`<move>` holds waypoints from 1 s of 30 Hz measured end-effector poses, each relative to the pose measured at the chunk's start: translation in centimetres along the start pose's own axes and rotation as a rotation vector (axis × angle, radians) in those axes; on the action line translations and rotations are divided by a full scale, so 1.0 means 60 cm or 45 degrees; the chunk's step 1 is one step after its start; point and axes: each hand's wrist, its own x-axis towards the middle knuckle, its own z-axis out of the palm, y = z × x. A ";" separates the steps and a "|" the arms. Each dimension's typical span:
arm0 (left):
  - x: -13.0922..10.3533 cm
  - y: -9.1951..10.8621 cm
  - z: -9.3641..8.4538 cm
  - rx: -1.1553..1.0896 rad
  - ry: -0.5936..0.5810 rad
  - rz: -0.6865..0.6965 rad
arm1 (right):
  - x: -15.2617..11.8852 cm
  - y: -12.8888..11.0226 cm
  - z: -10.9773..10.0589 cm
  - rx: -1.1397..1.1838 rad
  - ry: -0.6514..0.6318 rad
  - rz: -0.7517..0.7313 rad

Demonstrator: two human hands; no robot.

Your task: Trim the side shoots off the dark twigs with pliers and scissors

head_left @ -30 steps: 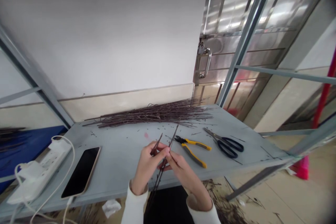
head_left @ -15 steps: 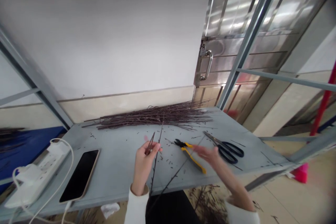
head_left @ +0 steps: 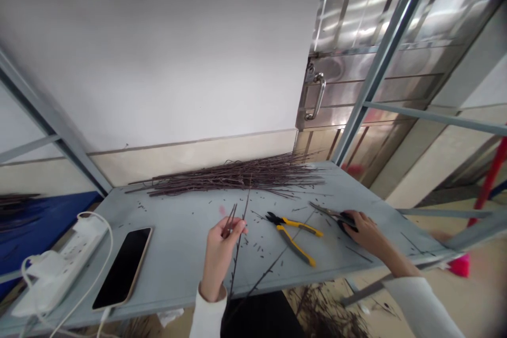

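Note:
My left hand [head_left: 222,245] is closed around a long thin dark twig [head_left: 247,202], pinched between thumb and fingers. Short stick-like ends [head_left: 233,213] also poke up from between its fingers. The twig's branching lower part [head_left: 264,274] runs down past the table's front edge. At the right, my right hand [head_left: 365,231] lies over the dark handles of a pair of scissors [head_left: 328,210], its fingers curled on them and hiding most of the loops. Between the hands rest yellow-and-black pliers [head_left: 295,237], jaws pointing left and handles spread.
A big pile of dark twigs [head_left: 233,175] lies along the back of the grey table [head_left: 170,243]. A phone [head_left: 122,266] and a white power strip [head_left: 59,269] with cables are at the left. Twig bits litter the tabletop; cut branches [head_left: 320,309] lie below.
My right hand has moved right, from beside the pliers onto the scissors' handles. The pliers' handles are now fully uncovered. My left hand still holds the twig in nearly the same place.

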 end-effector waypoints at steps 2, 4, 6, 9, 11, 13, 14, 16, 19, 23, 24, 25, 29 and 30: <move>-0.001 0.001 0.001 -0.030 -0.002 -0.007 | 0.008 0.009 -0.009 -0.008 -0.074 -0.022; -0.001 0.004 0.002 -0.072 -0.006 -0.002 | 0.016 0.011 -0.019 -0.021 -0.143 -0.040; -0.001 0.007 0.004 -0.118 -0.006 -0.004 | 0.022 0.009 -0.031 -0.039 -0.204 -0.051; -0.004 0.014 0.005 -0.170 -0.001 -0.019 | 0.028 0.001 -0.053 -0.042 -0.268 -0.072; -0.007 0.016 0.004 -0.187 -0.011 -0.032 | 0.031 -0.006 -0.073 -0.042 -0.272 -0.071; -0.011 0.017 0.000 -0.202 -0.034 -0.040 | 0.034 -0.019 -0.096 -0.050 -0.242 -0.068; -0.012 0.016 -0.002 -0.208 -0.048 -0.040 | 0.035 -0.030 -0.110 -0.049 -0.214 -0.070; -0.015 0.014 -0.007 -0.212 -0.080 -0.024 | 0.036 -0.062 -0.137 -0.015 -0.138 -0.074; -0.017 0.011 -0.014 -0.204 -0.132 0.018 | 0.037 -0.136 -0.174 0.096 0.002 -0.050; -0.023 0.016 -0.021 -0.207 -0.163 0.041 | 0.050 -0.242 -0.195 0.102 -0.073 -0.211; -0.024 0.018 -0.022 -0.210 -0.168 0.040 | 0.056 -0.263 -0.194 0.098 -0.117 -0.271; -0.026 0.020 -0.023 -0.213 -0.172 0.040 | 0.062 -0.281 -0.190 0.099 -0.153 -0.337; -0.027 0.022 -0.029 -0.230 -0.175 0.044 | 0.076 -0.326 -0.168 0.136 -0.258 -0.550; -0.027 0.021 -0.030 -0.233 -0.176 0.044 | 0.076 -0.334 -0.163 0.164 -0.311 -0.579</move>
